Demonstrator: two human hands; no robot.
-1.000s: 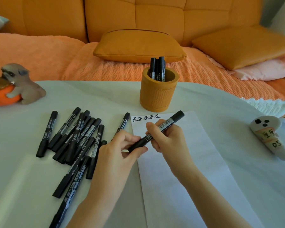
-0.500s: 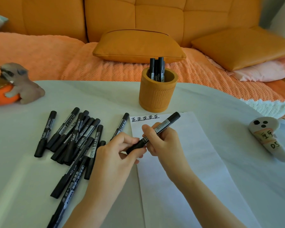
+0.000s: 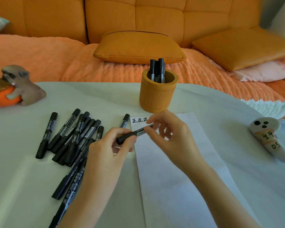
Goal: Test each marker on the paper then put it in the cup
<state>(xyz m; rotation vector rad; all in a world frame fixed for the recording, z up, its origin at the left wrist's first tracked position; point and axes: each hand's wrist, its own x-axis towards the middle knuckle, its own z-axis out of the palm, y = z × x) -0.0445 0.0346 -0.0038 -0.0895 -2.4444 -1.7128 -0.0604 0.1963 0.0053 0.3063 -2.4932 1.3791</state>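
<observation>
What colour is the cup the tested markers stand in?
Orange-tan, with fine ribbing on its wall; the cup shows best in the head view.

1. Left hand [image 3: 105, 150] grips the lower end of a black marker [image 3: 132, 134] between thumb and fingers.
2. Right hand [image 3: 171, 139] is at the marker's upper end; motion blur hides its grip.
3. The marker is above the left edge of the paper [image 3: 179, 170], near its written characters.
4. Cup [image 3: 158, 96] stands just beyond the paper, holding upright markers [image 3: 156, 69].
5. Loose markers [image 3: 72, 137] lie piled left of the paper.
</observation>
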